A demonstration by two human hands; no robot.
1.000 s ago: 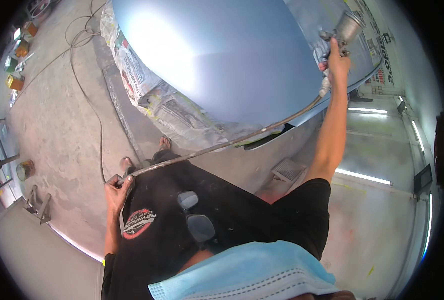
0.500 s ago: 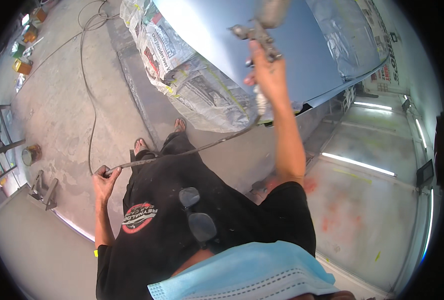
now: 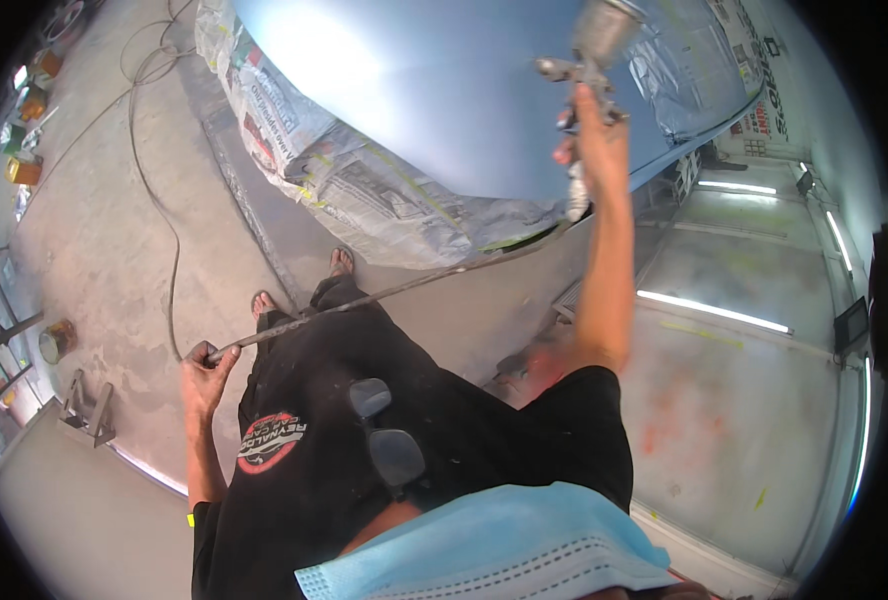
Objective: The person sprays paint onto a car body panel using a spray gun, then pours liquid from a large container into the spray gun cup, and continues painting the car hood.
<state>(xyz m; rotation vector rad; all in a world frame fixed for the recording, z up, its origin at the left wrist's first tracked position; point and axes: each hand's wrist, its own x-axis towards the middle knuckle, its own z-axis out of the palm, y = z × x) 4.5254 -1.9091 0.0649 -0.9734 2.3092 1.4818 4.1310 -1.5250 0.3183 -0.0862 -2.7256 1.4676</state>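
A broad, smooth, glossy pale-blue panel [image 3: 444, 90] was seen overhead, its lower edge wrapped in crumpled newspaper masking [image 3: 364, 190]. A long thin hose [image 3: 384, 292] was stretched from the metal spray gun [image 3: 589, 60] down to the left hand [image 3: 204, 370], which was closed around it. The right hand [image 3: 592, 140] was clenched on the gun's grip, raised against the panel. Compared with half a second before, the gun was found further right and higher.
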